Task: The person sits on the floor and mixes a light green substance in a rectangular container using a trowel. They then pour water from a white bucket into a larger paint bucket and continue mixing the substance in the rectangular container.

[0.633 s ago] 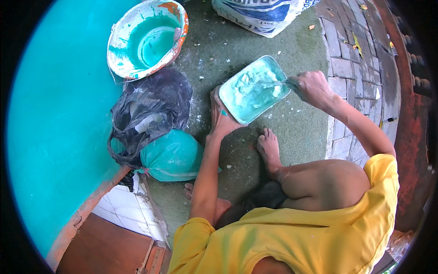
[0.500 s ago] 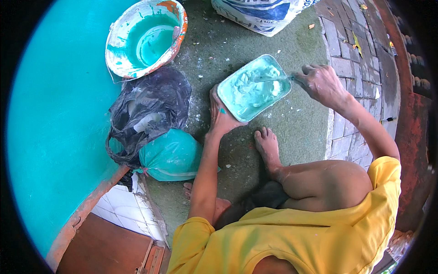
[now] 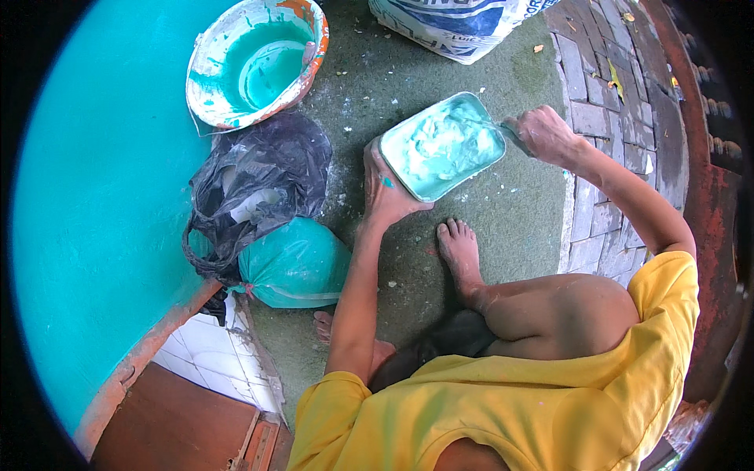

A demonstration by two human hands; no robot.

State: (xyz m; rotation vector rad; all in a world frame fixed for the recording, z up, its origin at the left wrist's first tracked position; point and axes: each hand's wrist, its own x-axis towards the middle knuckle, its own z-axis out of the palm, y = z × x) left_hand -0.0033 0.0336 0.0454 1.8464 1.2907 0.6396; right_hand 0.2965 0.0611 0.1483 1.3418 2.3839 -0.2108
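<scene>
A rectangular tub (image 3: 430, 194) with rounded corners holds thick, lumpy pale-turquoise paste (image 3: 452, 141). My left hand (image 3: 385, 188) grips its left end and lower side, fingers wrapped around the wall, with a turquoise smear on the skin. At the opposite end, my right hand (image 3: 542, 135) is closed on the handle of a thin-shafted, trowel-like tool (image 3: 493, 125). The shaft crosses the tub's right rim, and its far end lies in the paste, where its shape is hidden.
A paint-streaked bucket (image 3: 255, 63) with turquoise liquid stands at upper left. Below it are a black plastic bag (image 3: 275, 169) and a tied turquoise bag (image 3: 294, 263), beside the turquoise wall (image 3: 102, 196). A white-and-blue sack (image 3: 463, 27) stands beyond the tub; paving (image 3: 589, 118) lies right.
The tool's end has moved toward the far right of the tub, and its shaft is now more steeply angled. The paste is heaped differently. My left hand keeps its grip.
</scene>
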